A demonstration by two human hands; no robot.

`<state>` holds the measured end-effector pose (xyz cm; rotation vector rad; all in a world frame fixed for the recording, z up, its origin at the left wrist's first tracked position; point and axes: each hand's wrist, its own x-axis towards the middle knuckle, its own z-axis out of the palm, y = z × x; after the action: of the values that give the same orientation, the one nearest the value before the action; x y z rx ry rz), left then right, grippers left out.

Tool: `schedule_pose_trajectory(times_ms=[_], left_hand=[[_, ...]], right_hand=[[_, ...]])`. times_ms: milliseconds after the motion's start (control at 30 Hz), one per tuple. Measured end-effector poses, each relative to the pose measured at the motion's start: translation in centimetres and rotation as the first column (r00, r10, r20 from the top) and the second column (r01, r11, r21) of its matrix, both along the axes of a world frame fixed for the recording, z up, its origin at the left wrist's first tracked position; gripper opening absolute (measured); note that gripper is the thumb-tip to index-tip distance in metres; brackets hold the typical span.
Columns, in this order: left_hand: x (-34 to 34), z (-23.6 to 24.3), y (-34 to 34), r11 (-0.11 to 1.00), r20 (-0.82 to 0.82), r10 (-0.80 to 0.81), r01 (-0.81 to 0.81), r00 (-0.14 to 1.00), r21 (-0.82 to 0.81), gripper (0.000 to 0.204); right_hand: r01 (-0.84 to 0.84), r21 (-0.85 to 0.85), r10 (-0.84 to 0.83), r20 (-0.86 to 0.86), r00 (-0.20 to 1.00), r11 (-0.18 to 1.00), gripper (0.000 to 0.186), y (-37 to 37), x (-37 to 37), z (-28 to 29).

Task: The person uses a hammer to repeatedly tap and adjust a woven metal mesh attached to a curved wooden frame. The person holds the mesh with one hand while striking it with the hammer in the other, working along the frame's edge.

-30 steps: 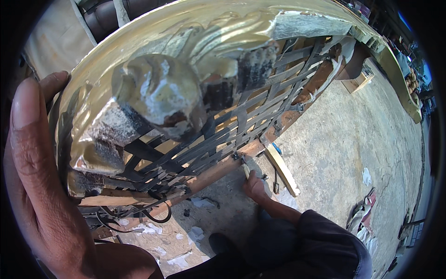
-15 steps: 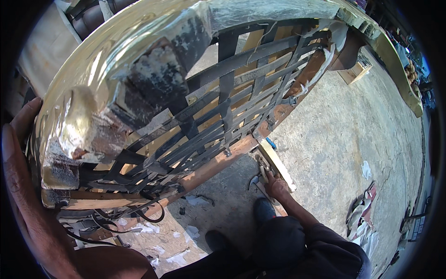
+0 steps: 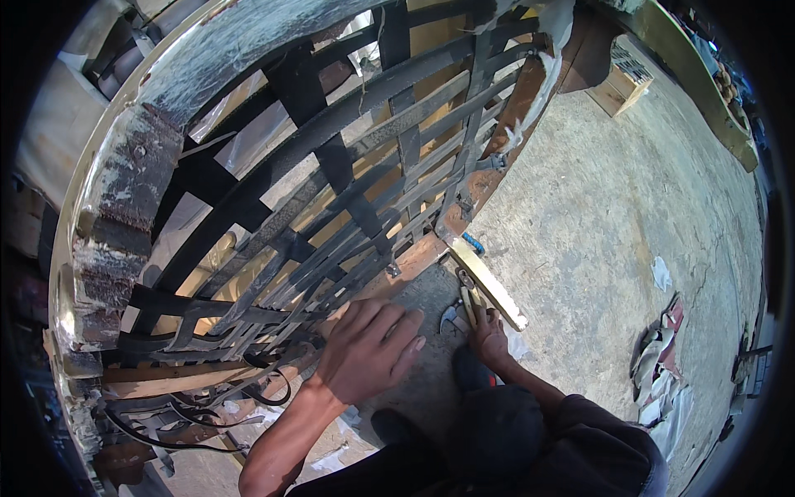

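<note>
A large gilded seat frame (image 3: 161,79), tilted in front of me, has black woven webbing straps (image 3: 331,161) across it and a bare wooden rail (image 3: 406,273). My left hand (image 3: 368,352) hovers near the rail with its fingers loosely bent and apart, nothing visible in them. My right hand (image 3: 489,335) is closed round a worn metal tool (image 3: 469,302) that looks like pliers, beside the gilded leg (image 3: 490,284). A hammer head (image 3: 450,320) shows just left of that hand. The tool's lower part is hidden in my fingers.
Black strap ends (image 3: 174,422) hang loose at the lower left. Torn cloth scraps (image 3: 658,364) lie on the concrete floor (image 3: 571,215) to the right. A wooden crate (image 3: 617,89) stands at the far right. A small blue piece (image 3: 473,242) sits beside the leg.
My left hand has let go of the gilded frame's left edge and swung right, in front of the rail. The frame appears shifted up and left; my right hand keeps the tool.
</note>
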<state>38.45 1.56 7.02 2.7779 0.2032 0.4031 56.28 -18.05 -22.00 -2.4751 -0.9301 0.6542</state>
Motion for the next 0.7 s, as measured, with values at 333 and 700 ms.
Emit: schedule_pose_trajectory(times_ms=[333, 700], left_hand=[[6.1, -23.1, 7.8, 0.956, -0.553, 0.291, -0.207, 0.781, 0.210, 0.068], [5.0, -24.0, 6.9, 0.936, -0.457, 0.322, -0.350, 0.829, 0.025, 0.057]], right_hand=[[-0.092, -0.062, 0.086, -0.088, 0.992, 0.994, 0.060, -1.6, 2.8, -0.3], [-0.104, -0.056, 0.105, 0.015, 0.994, 0.993, 0.058, -4.1, 1.4, 0.7]])
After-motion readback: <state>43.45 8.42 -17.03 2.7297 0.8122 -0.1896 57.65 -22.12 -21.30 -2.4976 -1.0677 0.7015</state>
